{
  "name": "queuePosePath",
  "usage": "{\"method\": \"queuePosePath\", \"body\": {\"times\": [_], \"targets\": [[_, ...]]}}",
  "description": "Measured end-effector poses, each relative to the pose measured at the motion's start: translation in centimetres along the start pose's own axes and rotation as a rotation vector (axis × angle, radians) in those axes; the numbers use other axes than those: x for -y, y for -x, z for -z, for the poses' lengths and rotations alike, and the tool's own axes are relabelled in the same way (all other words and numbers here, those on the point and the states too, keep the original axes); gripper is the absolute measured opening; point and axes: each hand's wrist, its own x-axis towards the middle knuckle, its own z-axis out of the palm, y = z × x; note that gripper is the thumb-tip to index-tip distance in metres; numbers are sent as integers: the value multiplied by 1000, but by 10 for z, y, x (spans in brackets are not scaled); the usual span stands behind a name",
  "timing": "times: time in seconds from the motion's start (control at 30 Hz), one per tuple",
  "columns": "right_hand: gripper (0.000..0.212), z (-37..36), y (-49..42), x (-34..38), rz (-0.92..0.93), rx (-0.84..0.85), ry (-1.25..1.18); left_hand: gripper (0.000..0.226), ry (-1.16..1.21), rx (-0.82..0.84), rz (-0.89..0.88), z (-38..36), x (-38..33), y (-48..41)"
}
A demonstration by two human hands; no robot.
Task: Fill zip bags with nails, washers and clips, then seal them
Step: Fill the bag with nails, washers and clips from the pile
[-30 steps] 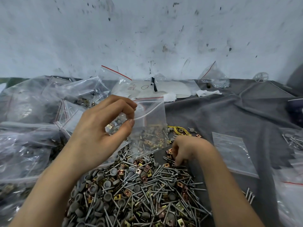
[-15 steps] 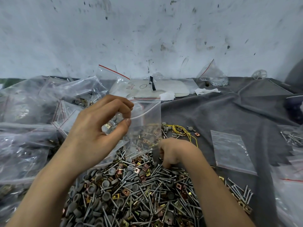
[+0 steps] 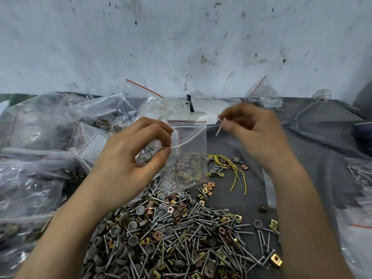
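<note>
Though the scrawl [image 3: 178,106] blurs, left hand [image 3: 128,158] pinches bag [image 3: 191,150].

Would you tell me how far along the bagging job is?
Done: a heap of filled clear plastic bags lies at the left. In hand: the left hand pinches open a partly filled clear zip bag, and the right hand holds a thin metal nail beside its mouth. Left: that bag is unsealed, and a loose pile of nails, grey washers and brass clips remains.

Grey cloth [image 3: 322,141] under a heap [image 3: 171,238] of nails, washers, clips; filled bags [image 3: 40,158] left.
</note>
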Motion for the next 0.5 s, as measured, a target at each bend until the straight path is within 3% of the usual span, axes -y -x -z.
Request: {"method": "queuePosePath", "body": {"times": [0.1,0.17,0.37,0.5], "targets": [[26,-3,8,30,204,-90,-159,14,-23,16,-27,-2,-2,0],[27,-10,13,41,255,-87,-141,14,-13,15,-31,-3,-3,-1],[15,-24,17,42,224,51,217,15,-9,6,-35,-1,-4,0],[7,-18,15,39,221,3,223,13,-11,-7,-30,1,-3,-1]]}}
